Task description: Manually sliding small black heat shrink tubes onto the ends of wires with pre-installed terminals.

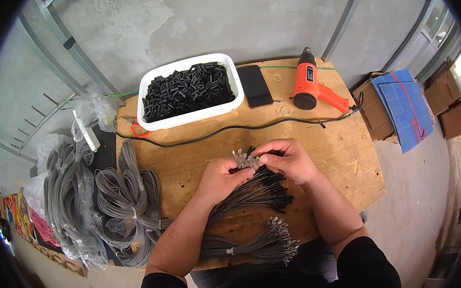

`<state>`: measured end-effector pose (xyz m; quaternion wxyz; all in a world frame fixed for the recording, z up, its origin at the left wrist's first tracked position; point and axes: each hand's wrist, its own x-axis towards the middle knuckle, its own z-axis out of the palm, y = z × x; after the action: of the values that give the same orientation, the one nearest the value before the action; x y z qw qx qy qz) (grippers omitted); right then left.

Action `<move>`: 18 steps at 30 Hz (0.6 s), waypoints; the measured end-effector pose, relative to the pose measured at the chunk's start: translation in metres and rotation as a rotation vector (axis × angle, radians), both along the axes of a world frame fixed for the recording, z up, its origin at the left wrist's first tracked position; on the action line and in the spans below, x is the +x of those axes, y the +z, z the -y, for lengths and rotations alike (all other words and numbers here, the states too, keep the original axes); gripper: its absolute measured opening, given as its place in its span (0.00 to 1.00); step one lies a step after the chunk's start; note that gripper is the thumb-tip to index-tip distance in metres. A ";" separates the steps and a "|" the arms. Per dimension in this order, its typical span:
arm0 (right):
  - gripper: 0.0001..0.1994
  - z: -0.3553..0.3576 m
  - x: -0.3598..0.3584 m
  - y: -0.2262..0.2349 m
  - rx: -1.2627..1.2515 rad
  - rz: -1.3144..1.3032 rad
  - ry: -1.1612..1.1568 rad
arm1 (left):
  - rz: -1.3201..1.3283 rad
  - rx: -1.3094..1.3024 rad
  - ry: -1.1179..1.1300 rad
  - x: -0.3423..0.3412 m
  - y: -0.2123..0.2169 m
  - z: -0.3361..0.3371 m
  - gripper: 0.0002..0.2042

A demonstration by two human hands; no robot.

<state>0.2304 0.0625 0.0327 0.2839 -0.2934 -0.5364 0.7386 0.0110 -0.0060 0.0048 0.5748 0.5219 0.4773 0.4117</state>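
My left hand (223, 177) is closed around the end of a bundle of thin grey cables, whose small clear-and-metal tips (245, 159) stick up between my hands. My right hand (289, 161) pinches at one of these tips with thumb and forefinger; what lies between those fingers is too small to make out. Just below my hands, grey cables (238, 202) fan out to the right, their ends covered by black sleeves (277, 190). Nearer to me lies another tied grey cable bundle (219, 247) with bare metal tips (282, 239).
Behind my hands stands a white tub (142, 91) of short black tubes (186, 91). A dark phone (257, 86), rubber bands (283, 111) and an orange heat gun (309, 82) lie right of it. A black cord (224, 128) crosses the wooden table. Coiled grey cables (130, 196) lie at left.
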 end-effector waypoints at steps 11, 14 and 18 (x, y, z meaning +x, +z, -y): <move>0.11 0.001 -0.005 -0.004 0.207 0.064 -0.044 | 0.159 -0.081 0.008 0.000 0.001 -0.001 0.08; 0.09 0.000 -0.005 -0.007 0.205 0.043 -0.028 | 0.154 -0.078 0.022 -0.001 -0.005 -0.001 0.07; 0.08 0.001 -0.003 -0.009 0.220 0.085 -0.054 | 0.194 -0.112 0.097 0.000 0.004 0.000 0.06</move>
<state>0.2271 0.0618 0.0237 0.3111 -0.3057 -0.6177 0.6544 0.0111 -0.0056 0.0085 0.6259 0.4230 0.4663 0.4603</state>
